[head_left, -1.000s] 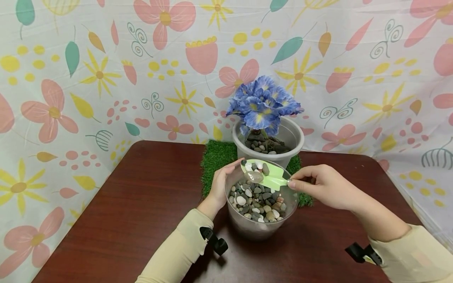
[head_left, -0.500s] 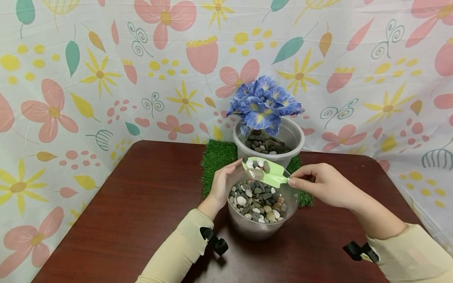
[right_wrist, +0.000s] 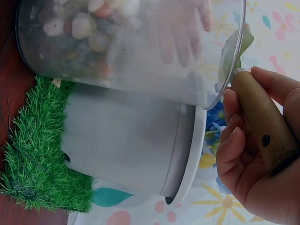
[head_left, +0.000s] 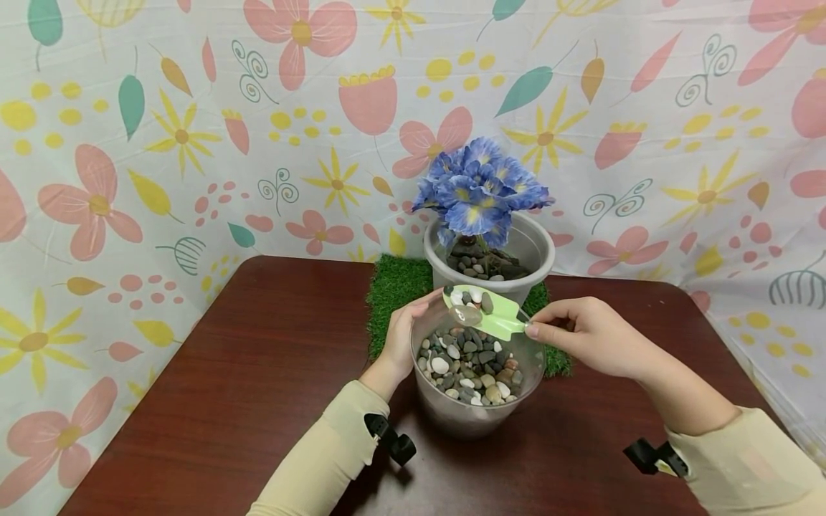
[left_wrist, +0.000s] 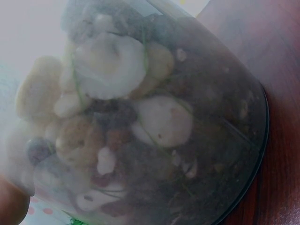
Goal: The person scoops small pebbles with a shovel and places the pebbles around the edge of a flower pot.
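My right hand (head_left: 594,337) grips the wooden handle (right_wrist: 265,117) of a small hand trowel (head_left: 500,308). Several pebbles lie on its light green blade, which is over the far rim of a clear plastic pot (head_left: 454,423). Inside that pot is a bed of grey, white and tan pebbles (head_left: 471,369). My left hand (head_left: 396,344) rests along the pot's left side. Through the clear wall, the right wrist view shows its fingers (right_wrist: 180,42) lying fairly straight against the plastic. Shells and stones press against the cloudy wall in the left wrist view.
Behind the clear pot stands a grey-white planter (head_left: 547,251) with blue flowers (head_left: 480,193) and pebbles inside. It sits on a green artificial grass mat (head_left: 392,287). A flower-print cloth (head_left: 226,129) hangs behind the dark red-brown table (head_left: 258,358).
Over the last second the right hand and the trowel have risen slightly and edged right, pebbles still on the blade. The left hand and the clear pot have stayed in place.
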A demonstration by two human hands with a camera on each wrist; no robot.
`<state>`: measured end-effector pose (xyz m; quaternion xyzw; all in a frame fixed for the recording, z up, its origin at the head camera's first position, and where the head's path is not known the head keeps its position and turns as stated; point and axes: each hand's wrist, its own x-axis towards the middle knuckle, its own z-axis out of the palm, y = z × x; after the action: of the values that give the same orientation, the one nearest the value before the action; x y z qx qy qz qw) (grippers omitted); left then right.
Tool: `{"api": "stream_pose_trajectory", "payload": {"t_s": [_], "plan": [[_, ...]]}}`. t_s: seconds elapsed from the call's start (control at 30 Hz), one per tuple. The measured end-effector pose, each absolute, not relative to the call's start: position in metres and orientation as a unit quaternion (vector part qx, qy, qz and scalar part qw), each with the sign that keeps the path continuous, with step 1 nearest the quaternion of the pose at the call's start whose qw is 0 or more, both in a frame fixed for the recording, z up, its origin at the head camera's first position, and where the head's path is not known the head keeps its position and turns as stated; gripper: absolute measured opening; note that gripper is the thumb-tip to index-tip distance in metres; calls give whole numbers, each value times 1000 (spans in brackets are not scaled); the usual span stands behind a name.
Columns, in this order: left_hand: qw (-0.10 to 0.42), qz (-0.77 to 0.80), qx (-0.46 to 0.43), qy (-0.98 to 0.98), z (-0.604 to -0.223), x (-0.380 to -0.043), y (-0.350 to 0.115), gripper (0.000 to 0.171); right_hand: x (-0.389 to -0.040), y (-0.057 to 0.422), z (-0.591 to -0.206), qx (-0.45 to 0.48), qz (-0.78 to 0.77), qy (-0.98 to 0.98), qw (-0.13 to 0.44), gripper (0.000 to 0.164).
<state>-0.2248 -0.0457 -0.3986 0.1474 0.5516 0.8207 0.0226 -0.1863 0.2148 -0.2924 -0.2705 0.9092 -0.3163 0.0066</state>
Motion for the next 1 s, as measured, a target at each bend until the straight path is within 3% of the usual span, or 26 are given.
{"api": "stream_pose_trajectory", "payload": {"t_s": [1.0], "plan": [[28,823,183,537,-400,-225,-47,50,-189,220,-294,-267,-306,914,-12,15]]}}
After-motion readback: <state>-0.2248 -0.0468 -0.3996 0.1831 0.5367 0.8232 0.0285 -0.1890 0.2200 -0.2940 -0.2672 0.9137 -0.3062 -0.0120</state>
